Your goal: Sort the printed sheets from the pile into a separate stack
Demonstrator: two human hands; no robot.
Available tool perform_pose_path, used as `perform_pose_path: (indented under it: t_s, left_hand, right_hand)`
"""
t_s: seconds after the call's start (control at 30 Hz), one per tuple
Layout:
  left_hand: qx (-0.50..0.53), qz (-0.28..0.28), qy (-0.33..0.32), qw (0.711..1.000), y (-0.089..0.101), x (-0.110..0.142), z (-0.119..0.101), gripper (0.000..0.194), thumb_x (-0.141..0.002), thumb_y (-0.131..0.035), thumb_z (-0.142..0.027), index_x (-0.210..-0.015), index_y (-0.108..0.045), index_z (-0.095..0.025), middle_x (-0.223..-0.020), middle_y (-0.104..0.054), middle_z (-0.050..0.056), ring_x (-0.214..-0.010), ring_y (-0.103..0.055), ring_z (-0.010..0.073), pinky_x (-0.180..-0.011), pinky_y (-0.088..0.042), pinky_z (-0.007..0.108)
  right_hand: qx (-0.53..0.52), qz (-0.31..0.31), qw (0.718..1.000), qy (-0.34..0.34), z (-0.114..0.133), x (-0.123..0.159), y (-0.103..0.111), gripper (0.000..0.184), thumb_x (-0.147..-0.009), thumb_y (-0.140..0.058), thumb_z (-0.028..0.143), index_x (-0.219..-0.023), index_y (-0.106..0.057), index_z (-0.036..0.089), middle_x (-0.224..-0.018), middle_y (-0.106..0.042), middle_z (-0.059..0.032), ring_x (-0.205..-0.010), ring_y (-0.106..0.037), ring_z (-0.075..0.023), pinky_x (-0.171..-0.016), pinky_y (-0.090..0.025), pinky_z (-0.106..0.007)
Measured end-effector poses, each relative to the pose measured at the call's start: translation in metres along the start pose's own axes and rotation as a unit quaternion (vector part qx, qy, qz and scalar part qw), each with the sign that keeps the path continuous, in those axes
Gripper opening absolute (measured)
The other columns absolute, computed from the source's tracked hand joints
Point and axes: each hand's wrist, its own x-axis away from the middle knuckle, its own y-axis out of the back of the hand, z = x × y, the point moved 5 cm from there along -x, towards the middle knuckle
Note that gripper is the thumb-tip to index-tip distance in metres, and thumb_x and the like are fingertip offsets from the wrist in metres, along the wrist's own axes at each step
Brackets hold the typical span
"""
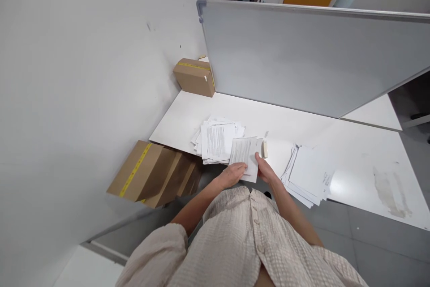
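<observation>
- At the bench, head view, I find the held sheets between the left pile and the right pile.
- Left hand and right hand are clamped on opposite sides of them, probably to stop slipping.
- Both piles lie well apart, presumably to prevent mixing.

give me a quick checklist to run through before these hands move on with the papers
1. Left hand on the held sheets: ok, fingers lie across their lower part.
2. Right hand on the held sheets: ok, at their right side, thumb on top.
3. Held sheets squared up: not ok, their edges are offset.
4. Left pile tidy: not ok, sheets stick out at several angles.
5. Right pile fully on the table: not ok, its near end overhangs the front edge.
6. Print on the held sheets readable: cannot tell, too small.
</observation>
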Motion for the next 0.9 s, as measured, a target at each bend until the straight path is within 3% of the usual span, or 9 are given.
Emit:
perform_pose_path:
  t_s: [0.13,0.23,0.3,0.33,0.43,0.53,0.63,0.77,0.9]
  left_hand:
    - [0.035,0.003,-0.010,0.999,-0.005,0.001,-0.001,0.022,-0.080,-0.046,-0.034,-0.091,-0.055,-0.017,-0.103,-0.056,0.009,-0.105,-0.047,0.0187,-0.095,-0.035,0.036]
    - [0.100,-0.118,0.169,0.973,0.009,0.006,0.032,0.035,-0.074,-0.053,-0.042,-0.100,-0.052,-0.019,-0.104,-0.055,0.009,-0.102,-0.049,0.0202,-0.091,-0.036,0.038]
    - [0.179,-0.197,0.305,0.914,0.016,0.012,0.059,0.046,-0.072,-0.055,-0.043,-0.109,-0.047,-0.018,-0.105,-0.054,0.011,-0.099,-0.051,0.0201,-0.086,-0.039,0.037]
    - [0.235,-0.204,0.335,0.889,0.016,0.011,0.068,0.052,-0.070,-0.058,-0.043,-0.113,-0.044,-0.017,-0.108,-0.054,0.012,-0.098,-0.051,0.0200,-0.084,-0.040,0.036]
    - [0.400,-0.148,0.301,0.853,0.010,-0.008,0.076,0.060,-0.067,-0.061,-0.043,-0.116,-0.044,-0.015,-0.108,-0.056,0.012,-0.097,-0.053,0.0195,-0.082,-0.042,0.033]
    - [0.447,-0.120,0.267,0.845,0.008,-0.027,0.069,0.046,-0.070,-0.057,-0.045,-0.102,-0.057,-0.011,-0.093,-0.063,0.009,-0.089,-0.056,0.0194,-0.080,-0.043,0.032]
    - [0.404,-0.127,0.249,0.871,0.010,-0.041,0.055,0.036,-0.072,-0.055,-0.042,-0.090,-0.062,-0.012,-0.084,-0.064,0.006,-0.082,-0.057,0.0183,-0.076,-0.043,0.031]
    - [0.332,-0.122,0.203,0.913,0.011,-0.053,0.037,0.026,-0.077,-0.049,-0.033,-0.091,-0.060,-0.015,-0.089,-0.062,0.005,-0.086,-0.055,0.0166,-0.079,-0.041,0.029]
    - [0.313,-0.108,0.194,0.923,0.000,-0.057,0.036,0.021,-0.078,-0.046,-0.027,-0.094,-0.056,-0.016,-0.099,-0.058,0.006,-0.095,-0.051,0.0163,-0.084,-0.038,0.028]
  right_hand:
    - [0.070,-0.078,0.992,0.072,0.006,0.004,0.016,0.039,-0.061,-0.065,0.040,-0.092,-0.060,0.017,-0.078,-0.067,-0.0049,-0.071,-0.061,-0.0208,-0.063,-0.048,-0.031]
    - [0.109,-0.098,0.982,0.121,0.018,0.014,0.027,0.033,-0.063,-0.062,0.039,-0.088,-0.063,0.017,-0.082,-0.067,-0.0045,-0.078,-0.060,-0.0219,-0.067,-0.046,-0.032]
    - [0.136,-0.086,0.976,0.148,0.027,0.023,0.031,0.032,-0.066,-0.060,0.040,-0.088,-0.064,0.017,-0.083,-0.066,-0.0042,-0.082,-0.058,-0.0225,-0.070,-0.045,-0.032]
    - [0.148,-0.077,0.973,0.158,0.030,0.027,0.031,0.031,-0.067,-0.059,0.040,-0.088,-0.065,0.017,-0.083,-0.066,-0.0038,-0.083,-0.058,-0.0227,-0.071,-0.044,-0.032]
    - [0.171,-0.056,0.970,0.165,0.034,0.035,0.032,0.029,-0.068,-0.058,0.039,-0.085,-0.066,0.017,-0.079,-0.066,-0.0027,-0.081,-0.057,-0.0228,-0.071,-0.043,-0.032]
    - [0.166,-0.068,0.968,0.174,0.032,0.034,0.038,0.027,-0.066,-0.060,0.038,-0.084,-0.066,0.018,-0.079,-0.066,-0.0027,-0.080,-0.057,-0.0226,-0.071,-0.043,-0.032]
    - [0.129,-0.105,0.964,0.207,0.031,0.032,0.051,0.029,-0.065,-0.062,0.036,-0.088,-0.066,0.018,-0.087,-0.066,-0.0040,-0.084,-0.057,-0.0224,-0.075,-0.043,-0.034]
    - [0.132,-0.144,0.954,0.229,0.030,0.033,0.067,0.027,-0.065,-0.062,0.035,-0.086,-0.065,0.018,-0.087,-0.066,-0.0046,-0.083,-0.057,-0.0207,-0.077,-0.042,-0.035]
    - [0.123,-0.141,0.958,0.217,0.022,0.029,0.072,0.023,-0.064,-0.062,0.034,-0.081,-0.066,0.020,-0.088,-0.065,-0.0040,-0.080,-0.057,-0.0185,-0.075,-0.042,-0.032]
